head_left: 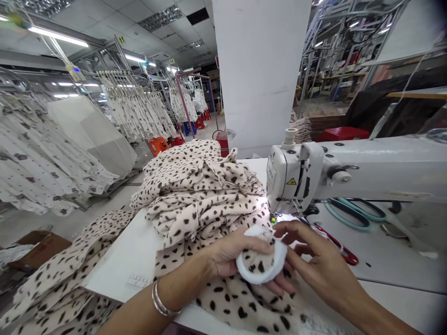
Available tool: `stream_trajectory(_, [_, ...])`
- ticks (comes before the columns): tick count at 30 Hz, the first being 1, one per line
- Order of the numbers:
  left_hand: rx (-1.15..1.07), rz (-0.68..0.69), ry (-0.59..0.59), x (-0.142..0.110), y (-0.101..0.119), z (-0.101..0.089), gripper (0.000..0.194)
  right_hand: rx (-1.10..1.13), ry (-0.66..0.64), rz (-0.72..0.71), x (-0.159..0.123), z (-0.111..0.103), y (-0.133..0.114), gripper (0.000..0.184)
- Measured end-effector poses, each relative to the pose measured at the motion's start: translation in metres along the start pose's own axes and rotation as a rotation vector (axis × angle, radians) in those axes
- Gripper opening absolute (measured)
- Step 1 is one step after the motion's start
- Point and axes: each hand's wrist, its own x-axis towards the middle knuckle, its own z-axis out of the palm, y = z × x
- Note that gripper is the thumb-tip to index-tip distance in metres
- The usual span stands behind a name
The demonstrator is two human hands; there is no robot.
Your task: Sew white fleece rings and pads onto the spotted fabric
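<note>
My left hand (240,256) is closed on a round white fleecy cuff (256,278), its thumb laid across the ring and its fingers behind. Inside the ring shows cream fabric with dark spots. At the cuff's right edge, my right hand (310,256) has its thumb and fingertips closed in on the rim. The spotted garment (240,302) hangs from the cuff over the table's front edge. Just beyond the hands stands the white sewing machine (286,177), its needle area lit and partly hidden by my right fingers.
A tall heap of spotted fabric (199,186) lies left of the machine, with more draped at the lower left (70,270). Teal-handled scissors (349,216) and a red-handled tool (344,251) lie under the machine arm. A white pillar (260,79) rises behind.
</note>
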Motion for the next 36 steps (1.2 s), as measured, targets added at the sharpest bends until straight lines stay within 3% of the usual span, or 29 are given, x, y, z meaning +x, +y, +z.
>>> stream_trajectory(4, [-0.069,0.176,0.151,0.001,0.001,-0.002,0.025,-0.045,0.102,0.098,-0.002,-0.002,0.001,0.032])
stream_trajectory(7, [-0.11,0.252,0.256,0.0,0.002,-0.001,0.02,0.0,0.033,0.149,-0.003,-0.002,-0.007,0.037])
stream_trajectory(14, [-0.155,0.231,0.382,0.001,0.0,0.011,0.02,0.142,-0.162,0.331,0.006,0.002,-0.009,0.048])
stream_trajectory(18, [-0.136,0.26,0.482,0.003,-0.003,0.016,0.02,0.087,-0.168,0.321,0.007,0.005,-0.005,0.05])
stream_trajectory(22, [-0.102,0.329,0.512,0.006,-0.008,0.017,0.017,-0.129,-0.088,0.221,-0.002,0.009,-0.006,0.047])
stream_trajectory(26, [-0.132,0.36,0.486,0.007,-0.011,0.017,0.02,-0.343,0.059,-0.081,-0.008,0.012,-0.001,0.044])
stream_trajectory(30, [-0.171,0.341,0.453,0.009,-0.011,0.016,0.019,-0.414,-0.003,-0.409,-0.007,0.013,0.004,0.019])
stream_trajectory(36, [-0.163,0.337,0.443,0.008,-0.012,0.014,0.019,-0.419,-0.024,-0.549,-0.004,0.012,0.001,0.012])
